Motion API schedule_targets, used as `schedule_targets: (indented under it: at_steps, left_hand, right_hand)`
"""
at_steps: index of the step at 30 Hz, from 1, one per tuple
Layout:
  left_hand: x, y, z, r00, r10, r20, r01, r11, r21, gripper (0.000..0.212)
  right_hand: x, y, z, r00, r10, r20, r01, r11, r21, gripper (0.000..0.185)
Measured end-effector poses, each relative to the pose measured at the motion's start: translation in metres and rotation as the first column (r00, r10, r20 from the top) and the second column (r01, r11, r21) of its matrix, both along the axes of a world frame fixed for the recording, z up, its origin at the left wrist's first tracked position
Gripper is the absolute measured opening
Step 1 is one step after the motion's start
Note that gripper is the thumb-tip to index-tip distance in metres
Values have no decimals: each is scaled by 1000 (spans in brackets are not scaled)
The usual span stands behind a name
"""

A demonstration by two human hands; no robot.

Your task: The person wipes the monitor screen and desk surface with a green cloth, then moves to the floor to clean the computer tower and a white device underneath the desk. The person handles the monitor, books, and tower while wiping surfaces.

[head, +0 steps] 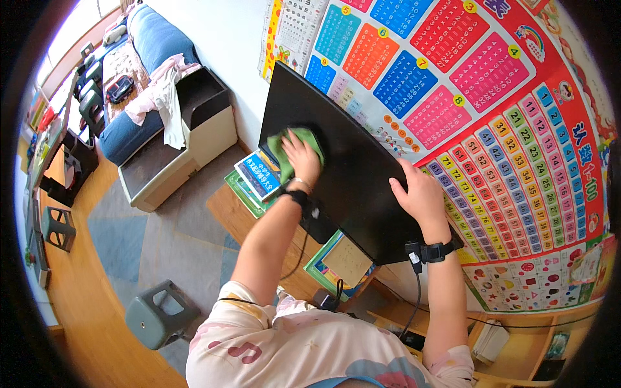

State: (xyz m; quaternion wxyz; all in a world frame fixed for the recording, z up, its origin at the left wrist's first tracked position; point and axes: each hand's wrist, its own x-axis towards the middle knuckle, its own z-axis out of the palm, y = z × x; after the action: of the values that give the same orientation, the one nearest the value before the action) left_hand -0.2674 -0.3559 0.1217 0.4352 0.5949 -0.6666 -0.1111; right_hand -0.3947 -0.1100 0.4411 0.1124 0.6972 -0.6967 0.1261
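Observation:
A black flat-screen monitor [354, 184] stands tilted across my view on a wooden desk [228, 208]. With fingers spread, my left hand [302, 157] presses a green cloth [313, 138] against the screen's left part. My right hand [421, 199] grips the monitor's upper edge towards the right, its thumb on the screen side and its fingertips partly hidden behind the edge. Below the left hand lies a blue-covered book [259, 174] on top of a green book [250, 199]. Another stack of books, topped by a tan notebook [347, 262], lies under the monitor's lower right part.
Colourful number charts [524, 169] cover the wall behind the monitor. A grey-green plastic stool [153, 315] stands on the patterned rug [179, 242]. To the left are a blue sofa [160, 39] and an open-topped box unit [208, 136] draped with clothes. Cables hang by both wrists.

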Motion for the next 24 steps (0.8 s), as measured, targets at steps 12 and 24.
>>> schedule_targets:
  at_steps: [12, 24]
  left_hand:
    - [-41, 191, 121, 879, -408, -248, 408, 912, -53, 89]
    - [-72, 163, 163, 835, 16, -550, 90, 982, 165, 74]
  right_hand:
    - [-6, 7, -10, 1000, 13, -17, -14, 995, -96, 38]
    - [-38, 68, -11, 999, 43, 9, -42, 988, -151, 34]
